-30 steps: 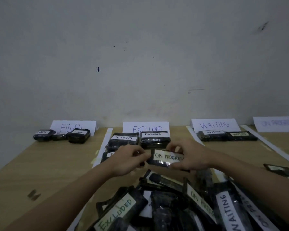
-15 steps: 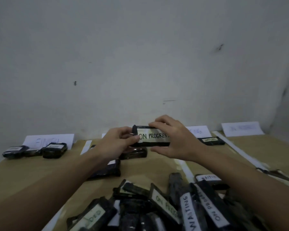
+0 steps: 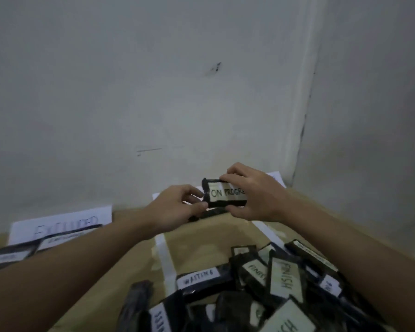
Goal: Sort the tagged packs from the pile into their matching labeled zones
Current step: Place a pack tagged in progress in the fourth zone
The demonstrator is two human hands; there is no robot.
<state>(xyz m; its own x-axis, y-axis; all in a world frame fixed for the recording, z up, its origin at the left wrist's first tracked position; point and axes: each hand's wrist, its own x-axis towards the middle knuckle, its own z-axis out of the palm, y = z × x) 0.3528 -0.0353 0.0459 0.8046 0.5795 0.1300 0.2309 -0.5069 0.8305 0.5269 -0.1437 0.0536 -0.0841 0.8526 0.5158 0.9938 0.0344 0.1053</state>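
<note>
A black pack with a white tag reading ON PROGRESS (image 3: 225,194) is held up in the air above the far part of the table. My left hand (image 3: 175,206) pinches its left end. My right hand (image 3: 252,192) grips its right end, fingers over the top edge and thumb under. The pile of tagged black packs (image 3: 261,283) lies near me at the lower right, with tags reading WAITING and FINISH showing. A white zone card (image 3: 277,177) peeks out behind my right hand; its text is hidden.
The EXCLUDED zone card (image 3: 62,224) leans on the wall at the left, with black packs (image 3: 12,255) in front of it. White tape strips (image 3: 164,257) divide the wooden table (image 3: 201,233) into zones. A wall corner (image 3: 300,140) closes the right side.
Both hands have carried the ON PROGRESS pack up and to the right, away from the EXCLUDED zone. The view has swung right, so the FINISH zone has left the frame.
</note>
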